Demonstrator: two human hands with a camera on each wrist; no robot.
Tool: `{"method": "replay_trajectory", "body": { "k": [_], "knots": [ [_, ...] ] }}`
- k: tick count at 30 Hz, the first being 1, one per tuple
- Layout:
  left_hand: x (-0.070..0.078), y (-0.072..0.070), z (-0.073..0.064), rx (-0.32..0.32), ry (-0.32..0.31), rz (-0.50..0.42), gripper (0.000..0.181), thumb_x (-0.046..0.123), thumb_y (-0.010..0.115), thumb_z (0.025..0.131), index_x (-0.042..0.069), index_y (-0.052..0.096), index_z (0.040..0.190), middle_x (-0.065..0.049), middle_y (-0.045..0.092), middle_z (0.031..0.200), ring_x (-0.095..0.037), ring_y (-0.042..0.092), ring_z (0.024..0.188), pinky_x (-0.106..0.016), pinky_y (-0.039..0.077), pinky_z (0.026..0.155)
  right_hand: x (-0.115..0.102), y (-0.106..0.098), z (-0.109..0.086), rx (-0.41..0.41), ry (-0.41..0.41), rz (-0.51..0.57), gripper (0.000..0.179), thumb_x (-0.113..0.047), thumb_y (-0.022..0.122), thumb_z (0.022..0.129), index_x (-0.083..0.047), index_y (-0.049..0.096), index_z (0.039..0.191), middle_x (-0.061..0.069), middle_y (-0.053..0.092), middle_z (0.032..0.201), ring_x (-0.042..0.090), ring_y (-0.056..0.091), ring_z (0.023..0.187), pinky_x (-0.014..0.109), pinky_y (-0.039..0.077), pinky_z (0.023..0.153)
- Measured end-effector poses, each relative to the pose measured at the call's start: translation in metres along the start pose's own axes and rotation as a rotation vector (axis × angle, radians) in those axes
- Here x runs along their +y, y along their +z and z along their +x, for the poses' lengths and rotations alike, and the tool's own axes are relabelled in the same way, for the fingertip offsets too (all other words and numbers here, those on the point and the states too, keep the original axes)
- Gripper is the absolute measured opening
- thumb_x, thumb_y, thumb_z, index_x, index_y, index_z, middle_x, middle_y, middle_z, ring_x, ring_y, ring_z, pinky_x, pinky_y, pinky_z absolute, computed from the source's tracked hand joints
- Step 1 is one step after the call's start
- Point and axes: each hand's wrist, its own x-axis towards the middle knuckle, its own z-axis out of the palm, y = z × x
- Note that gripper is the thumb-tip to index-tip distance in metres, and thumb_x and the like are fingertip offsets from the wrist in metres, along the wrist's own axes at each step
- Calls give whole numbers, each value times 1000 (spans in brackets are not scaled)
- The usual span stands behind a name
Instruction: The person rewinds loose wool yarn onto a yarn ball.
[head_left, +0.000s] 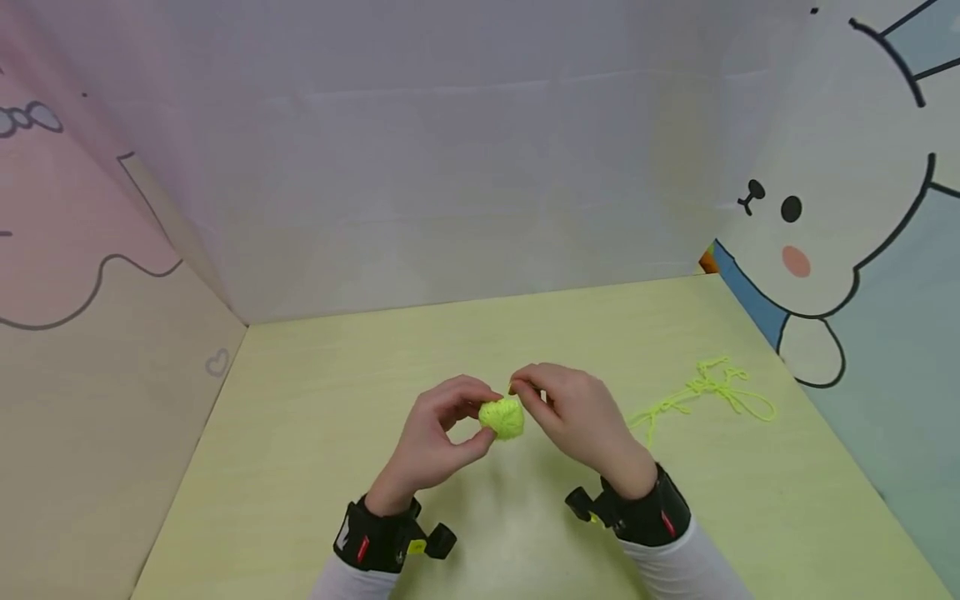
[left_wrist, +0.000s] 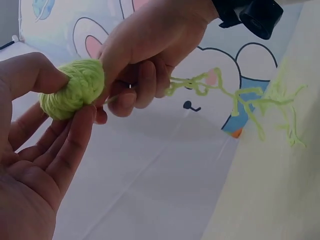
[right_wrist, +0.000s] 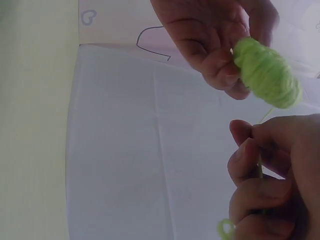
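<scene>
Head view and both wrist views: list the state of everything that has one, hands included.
Yarn ball: wound, held off the table.
Strand: straight between ball and right hand.
Loose yarn: unwound, tangled, trailing onto the table.
Left hand: pinching the ball.
Right hand: fingers curled, pinching the strand.
Wristbands: strapped on.

Head view evenly bright; 2 wrist views dimmer, hazier.
</scene>
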Motion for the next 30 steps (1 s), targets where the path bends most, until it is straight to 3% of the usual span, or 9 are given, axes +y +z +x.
{"method": "replay_trajectory", "body": {
  "k": [5,9,13,16,20,24,30],
  "knots": [
    [-11,-2,-4,82,-26,-164,41,-22,68,78,-8,58,116,-15,61,108,-27,63,97,-30,59,80,-4,7,-2,-98,69,-4,9,-20,62,98,-18,70,101,-10,64,83,5,48,62,25,47,53],
    [-12,-3,-4,259,-104,-254,37,-12,69,85,-11,55,118,-14,61,113,-28,63,100,-29,58,83,-10,11,-1,-196,56,-28,9,-21,59,99,-22,67,96,-13,60,77,4,48,61,25,46,52],
    [-13,-4,-3,460,-214,-239,37,-3,70,88,-8,55,121,-18,60,117,-30,62,103,-29,57,85,-17,12,-3,-290,-11,7,13,-24,57,101,-24,67,93,-18,58,75,2,49,61,24,47,55],
    [-15,-5,-1,527,-247,-164,36,-3,70,88,-6,57,121,-21,59,115,-30,62,101,-27,57,84,-21,10,-5,-318,-70,31,15,-23,56,101,-25,66,90,-19,54,73,0,48,60,22,46,55],
    [-11,-2,5,505,-205,34,34,-13,67,84,-7,60,117,-20,61,110,-26,61,93,-22,56,79,-23,6,-6,-291,-124,54,15,-20,57,98,-26,64,86,-21,52,73,-1,47,60,19,43,55],
    [-10,1,7,425,-123,220,39,-19,67,78,-4,65,114,-17,61,107,-24,59,89,-23,55,75,-23,-1,-5,-184,-148,78,12,-17,60,95,-24,67,89,-20,55,75,-1,48,62,19,44,54],
    [-23,-1,3,315,-82,315,44,-12,69,78,11,69,116,-4,60,108,-18,58,87,-29,56,73,-19,-11,-2,0,-117,77,9,-15,63,93,-20,70,93,-15,64,83,2,49,61,21,45,51]
  ]
}}
